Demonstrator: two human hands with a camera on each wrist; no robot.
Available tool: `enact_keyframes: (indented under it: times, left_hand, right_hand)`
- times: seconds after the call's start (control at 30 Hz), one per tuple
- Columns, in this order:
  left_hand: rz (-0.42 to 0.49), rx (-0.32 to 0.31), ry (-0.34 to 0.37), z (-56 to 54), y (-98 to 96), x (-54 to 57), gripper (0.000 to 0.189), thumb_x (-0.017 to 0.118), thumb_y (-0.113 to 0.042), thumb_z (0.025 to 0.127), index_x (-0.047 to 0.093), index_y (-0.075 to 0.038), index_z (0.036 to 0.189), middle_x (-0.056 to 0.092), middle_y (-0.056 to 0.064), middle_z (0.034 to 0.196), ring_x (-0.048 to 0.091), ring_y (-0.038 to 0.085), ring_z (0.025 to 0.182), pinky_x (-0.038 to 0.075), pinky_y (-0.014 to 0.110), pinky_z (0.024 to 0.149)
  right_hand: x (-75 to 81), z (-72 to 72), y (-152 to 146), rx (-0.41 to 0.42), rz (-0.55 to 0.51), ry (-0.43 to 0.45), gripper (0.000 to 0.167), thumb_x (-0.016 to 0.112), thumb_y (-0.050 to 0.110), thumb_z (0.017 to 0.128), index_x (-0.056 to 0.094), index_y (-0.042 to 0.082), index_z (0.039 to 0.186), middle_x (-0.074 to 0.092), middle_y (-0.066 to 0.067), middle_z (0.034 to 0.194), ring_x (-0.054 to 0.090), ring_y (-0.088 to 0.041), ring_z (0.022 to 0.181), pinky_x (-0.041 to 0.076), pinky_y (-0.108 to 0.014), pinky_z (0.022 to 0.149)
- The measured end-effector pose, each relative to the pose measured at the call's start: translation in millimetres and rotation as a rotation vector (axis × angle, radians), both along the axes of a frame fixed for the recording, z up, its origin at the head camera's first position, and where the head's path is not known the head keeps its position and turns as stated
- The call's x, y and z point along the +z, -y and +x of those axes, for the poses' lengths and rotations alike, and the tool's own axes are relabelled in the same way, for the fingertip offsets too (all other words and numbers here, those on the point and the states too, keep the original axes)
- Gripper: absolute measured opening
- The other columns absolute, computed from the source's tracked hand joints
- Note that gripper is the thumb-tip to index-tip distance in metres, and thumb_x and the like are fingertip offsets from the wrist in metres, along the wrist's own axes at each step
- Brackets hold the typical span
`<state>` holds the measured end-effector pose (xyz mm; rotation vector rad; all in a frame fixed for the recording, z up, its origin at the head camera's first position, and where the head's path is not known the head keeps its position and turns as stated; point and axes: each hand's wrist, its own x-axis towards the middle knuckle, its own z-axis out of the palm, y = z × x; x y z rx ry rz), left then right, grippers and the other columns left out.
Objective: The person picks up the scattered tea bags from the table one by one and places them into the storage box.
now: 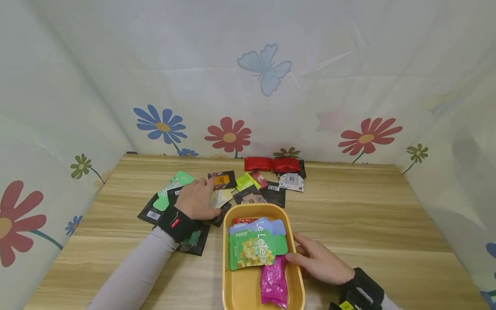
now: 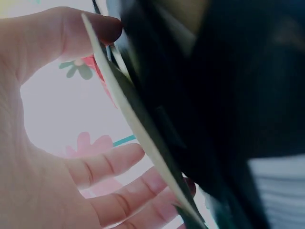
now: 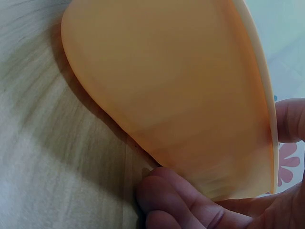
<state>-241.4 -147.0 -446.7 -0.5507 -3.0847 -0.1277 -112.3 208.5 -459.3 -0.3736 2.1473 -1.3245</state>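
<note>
My left hand [image 1: 196, 200] reaches over a spread of flat packets, among them a black sachet [image 1: 154, 213] with a barcode label. In the left wrist view its thumb and fingers are spread and touch a thin pale-edged packet [image 2: 136, 119]; dark packets behind it are blurred. My right hand [image 1: 319, 258] grips the right side of a yellow plastic tray [image 1: 240, 297], thumb over the rim, the other fingers against the outer wall. Inside the tray lie a green Le LeTea packet [image 1: 248, 252], a lilac packet [image 1: 261, 224] and a shiny magenta packet [image 1: 273, 282].
Behind the tray are two red packets [image 1: 258, 163], a white floral sachet [image 1: 291, 181], a yellow-green sachet [image 1: 247, 182] and a black packet with an orange label [image 1: 221, 179]. A flower-printed curtain [image 1: 310, 99] borders the wooden table [image 1: 360, 206] at the back and sides.
</note>
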Motion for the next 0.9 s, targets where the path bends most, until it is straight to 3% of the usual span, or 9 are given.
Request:
enact_keyframes:
  times: [0.17, 0.47, 0.7, 0.9]
  left_hand:
    - [0.036, -0.045, -0.023, 6.8, -1.8, 14.9, 0.085, 0.079, -0.056, 0.073, 0.056, -0.006, 0.137, 0.064, 0.019, 0.131, 0.063, 0.036, 0.116, 0.057, 0.054, 0.094]
    - [0.122, -0.154, -0.147, 29.7, -3.0, 55.8, 0.070, 0.078, -0.049, 0.072, 0.062, -0.010, 0.128, 0.066, 0.008, 0.116, 0.063, 0.026, 0.099, 0.058, 0.046, 0.085]
    - [0.261, -0.373, -0.240, 53.0, -16.6, 77.6, 0.056, 0.081, -0.046, 0.072, 0.065, -0.017, 0.117, 0.063, -0.002, 0.113, 0.057, 0.016, 0.097, 0.055, 0.035, 0.085]
    - [0.315, -0.508, -0.248, 73.5, -34.0, 81.8, 0.056, 0.080, -0.047, 0.073, 0.065, -0.021, 0.120, 0.060, -0.007, 0.116, 0.055, 0.011, 0.100, 0.052, 0.031, 0.085]
  right_hand:
    - [0.0, -0.7, 1, -0.001, 0.004, -0.002, 0.075, 0.059, 0.033, 0.104, 0.024, 0.002, 0.162, 0.074, -0.014, 0.116, 0.072, -0.022, 0.083, 0.059, -0.029, 0.065]
    - [-0.9, -1.6, -1, 0.012, 0.014, -0.030, 0.075, 0.058, 0.034, 0.105, 0.024, 0.001, 0.163, 0.076, -0.011, 0.112, 0.072, -0.019, 0.083, 0.057, -0.027, 0.064]
    - [-2.3, -1.1, -2, 0.009, 0.004, -0.022, 0.076, 0.058, 0.034, 0.105, 0.023, 0.001, 0.163, 0.075, -0.012, 0.115, 0.072, -0.020, 0.085, 0.058, -0.027, 0.065]
    - [-1.4, -1.5, -1, 0.011, 0.014, -0.028, 0.076, 0.058, 0.034, 0.105, 0.022, 0.002, 0.163, 0.075, -0.012, 0.113, 0.072, -0.020, 0.082, 0.058, -0.028, 0.064]
